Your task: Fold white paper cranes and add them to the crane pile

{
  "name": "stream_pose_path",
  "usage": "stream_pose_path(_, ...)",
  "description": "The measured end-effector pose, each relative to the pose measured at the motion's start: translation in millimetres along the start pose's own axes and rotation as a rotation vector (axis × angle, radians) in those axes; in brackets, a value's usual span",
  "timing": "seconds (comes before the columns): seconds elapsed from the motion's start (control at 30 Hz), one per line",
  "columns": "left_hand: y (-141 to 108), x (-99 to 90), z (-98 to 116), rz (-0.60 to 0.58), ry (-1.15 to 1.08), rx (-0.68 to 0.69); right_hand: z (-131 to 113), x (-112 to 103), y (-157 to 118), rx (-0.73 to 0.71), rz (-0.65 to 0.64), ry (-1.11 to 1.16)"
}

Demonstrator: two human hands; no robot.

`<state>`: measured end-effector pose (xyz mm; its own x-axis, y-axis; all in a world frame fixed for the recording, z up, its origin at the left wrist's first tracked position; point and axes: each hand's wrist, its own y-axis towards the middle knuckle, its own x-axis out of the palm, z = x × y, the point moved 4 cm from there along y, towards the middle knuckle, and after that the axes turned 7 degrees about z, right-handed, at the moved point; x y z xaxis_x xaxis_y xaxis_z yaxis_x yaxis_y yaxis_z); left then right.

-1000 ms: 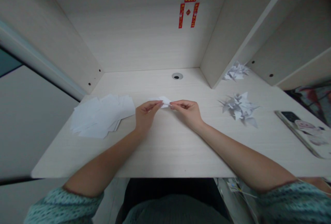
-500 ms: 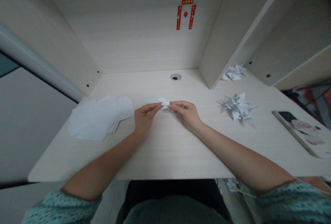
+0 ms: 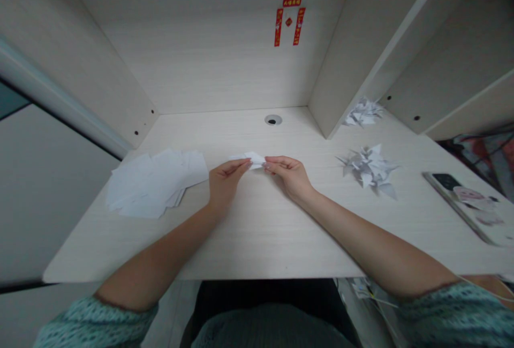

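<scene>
A small folded piece of white paper (image 3: 256, 160) is held between my two hands, over the middle of the desk. My left hand (image 3: 226, 178) pinches its left side between thumb and fingers. On the right side, my right hand (image 3: 289, 175) grips it the same way. Parts of the paper are hidden behind the fingertips. Left of my left hand lies a spread stack of white paper sheets (image 3: 156, 182). To the right of my right hand is a heap of pointed folded paper pieces (image 3: 371, 168), which look like paper cranes.
A second heap of folded paper (image 3: 364, 111) sits behind, beside the upright divider (image 3: 341, 69). A phone (image 3: 468, 206) lies face down at the right of the pale desk (image 3: 257, 241). A round cable hole (image 3: 273, 119) is near the back panel, which bears red stickers (image 3: 288, 21).
My hands stay in almost the same place. The folded paper between the fingertips has shifted very slightly, with a little more of its face showing.
</scene>
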<state>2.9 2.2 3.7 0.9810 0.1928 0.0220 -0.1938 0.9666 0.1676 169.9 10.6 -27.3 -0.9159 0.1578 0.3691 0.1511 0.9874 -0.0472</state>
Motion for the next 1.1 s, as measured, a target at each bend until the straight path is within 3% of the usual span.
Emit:
stream_pose_path(0.73,-0.2,2.9,-3.8,0.026,-0.052,-0.071,-4.4,1.5,-2.7,-0.010,0.049,-0.027)
stream_pose_path(0.97,-1.4,3.3,-4.8,-0.016,-0.052,-0.057,-5.6,5.0,-4.5,-0.114,-0.114,-0.091)
stream_pose_path(1.1,-3.8,4.7,-3.1,-0.055,-0.032,-0.027,-3.8,4.2,-5.4,-0.098,-0.108,-0.095)
